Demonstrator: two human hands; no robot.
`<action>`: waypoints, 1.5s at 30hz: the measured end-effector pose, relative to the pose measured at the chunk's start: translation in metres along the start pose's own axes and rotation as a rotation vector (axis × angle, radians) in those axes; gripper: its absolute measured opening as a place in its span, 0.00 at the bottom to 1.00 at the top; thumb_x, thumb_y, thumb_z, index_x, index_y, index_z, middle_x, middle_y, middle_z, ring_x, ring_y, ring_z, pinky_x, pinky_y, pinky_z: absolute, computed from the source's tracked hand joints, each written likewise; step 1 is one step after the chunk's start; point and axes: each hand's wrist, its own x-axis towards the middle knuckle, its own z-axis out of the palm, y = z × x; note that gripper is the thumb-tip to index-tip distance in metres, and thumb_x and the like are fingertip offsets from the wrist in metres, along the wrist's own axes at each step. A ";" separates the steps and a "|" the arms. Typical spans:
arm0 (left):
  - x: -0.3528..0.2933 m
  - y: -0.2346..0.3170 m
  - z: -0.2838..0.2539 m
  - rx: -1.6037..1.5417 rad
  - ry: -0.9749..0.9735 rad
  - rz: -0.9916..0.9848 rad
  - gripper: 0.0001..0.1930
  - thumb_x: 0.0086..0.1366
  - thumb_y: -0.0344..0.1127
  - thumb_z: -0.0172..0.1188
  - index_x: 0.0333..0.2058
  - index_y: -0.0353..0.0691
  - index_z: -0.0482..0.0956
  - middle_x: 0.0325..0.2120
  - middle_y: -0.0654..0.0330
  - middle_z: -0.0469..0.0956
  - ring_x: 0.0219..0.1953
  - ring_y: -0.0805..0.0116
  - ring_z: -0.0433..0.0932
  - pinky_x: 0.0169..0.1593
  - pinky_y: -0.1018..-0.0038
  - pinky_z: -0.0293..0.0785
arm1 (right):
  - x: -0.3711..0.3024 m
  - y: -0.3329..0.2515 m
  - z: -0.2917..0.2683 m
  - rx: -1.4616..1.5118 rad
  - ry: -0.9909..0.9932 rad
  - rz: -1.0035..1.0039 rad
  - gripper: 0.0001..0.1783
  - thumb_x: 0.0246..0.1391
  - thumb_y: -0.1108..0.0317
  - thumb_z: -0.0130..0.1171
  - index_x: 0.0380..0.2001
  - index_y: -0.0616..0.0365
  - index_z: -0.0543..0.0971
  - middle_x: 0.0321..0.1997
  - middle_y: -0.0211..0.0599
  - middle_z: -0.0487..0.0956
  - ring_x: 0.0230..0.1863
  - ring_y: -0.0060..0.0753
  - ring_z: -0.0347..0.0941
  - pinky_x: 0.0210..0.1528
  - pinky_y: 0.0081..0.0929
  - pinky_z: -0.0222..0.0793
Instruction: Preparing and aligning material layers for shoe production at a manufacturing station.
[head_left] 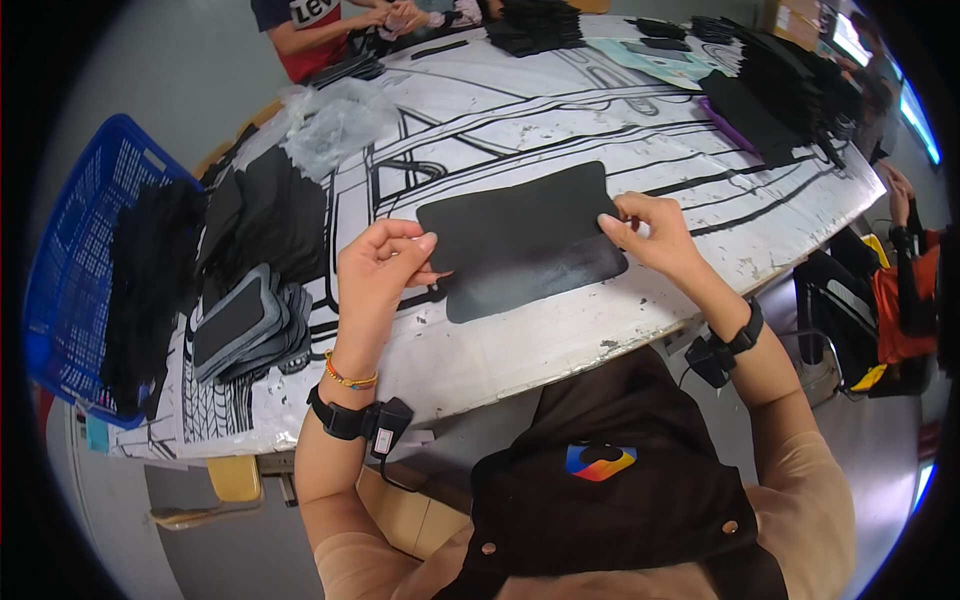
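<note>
A flat black sheet with rounded corners point(520, 235) is stretched between my hands, above the near part of the table. Its upper part is matt and its lower part is shinier. My left hand point(385, 260) pinches its left edge between thumb and fingers. On the opposite edge, near the upper right, my right hand point(645, 232) pinches it the same way. Left of my left hand lies a stack of grey-edged black pads point(250, 320). Behind that stack is a pile of black fabric pieces point(265, 215).
A blue plastic basket point(70, 260) holding black pieces stands at the left edge. Crumpled clear plastic point(340, 125) lies on the printed white table cover point(520, 365). Black stacks point(750, 115) and a purple strip point(728, 130) sit far right. Other people work at the far side and right.
</note>
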 end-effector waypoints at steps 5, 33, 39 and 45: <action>-0.005 -0.002 0.004 -0.011 -0.072 -0.140 0.12 0.63 0.26 0.63 0.44 0.32 0.75 0.27 0.64 0.79 0.28 0.80 0.80 0.34 0.84 0.80 | -0.013 0.005 0.002 0.035 -0.018 -0.098 0.20 0.63 0.64 0.53 0.17 0.61 0.74 0.18 0.32 0.71 0.26 0.28 0.63 0.30 0.26 0.61; -0.022 0.006 0.017 0.247 -0.153 -0.330 0.06 0.64 0.23 0.61 0.31 0.34 0.71 0.24 0.61 0.81 0.30 0.71 0.85 0.31 0.84 0.77 | -0.023 0.011 0.006 -0.025 0.020 -0.079 0.16 0.57 0.67 0.58 0.19 0.64 0.71 0.19 0.35 0.64 0.24 0.30 0.58 0.27 0.29 0.54; -0.016 0.008 0.019 0.368 -0.211 -0.440 0.07 0.64 0.22 0.60 0.35 0.36 0.69 0.25 0.58 0.81 0.27 0.66 0.85 0.27 0.82 0.77 | -0.023 0.007 0.005 -0.065 0.000 -0.062 0.17 0.59 0.68 0.56 0.19 0.63 0.68 0.18 0.36 0.60 0.24 0.33 0.56 0.27 0.30 0.53; -0.013 -0.002 0.016 0.284 -0.152 -0.544 0.15 0.64 0.21 0.60 0.34 0.40 0.60 0.26 0.52 0.81 0.27 0.62 0.85 0.26 0.80 0.77 | -0.020 0.006 0.006 -0.065 -0.028 -0.024 0.18 0.61 0.67 0.55 0.19 0.63 0.66 0.18 0.36 0.59 0.25 0.34 0.56 0.28 0.31 0.54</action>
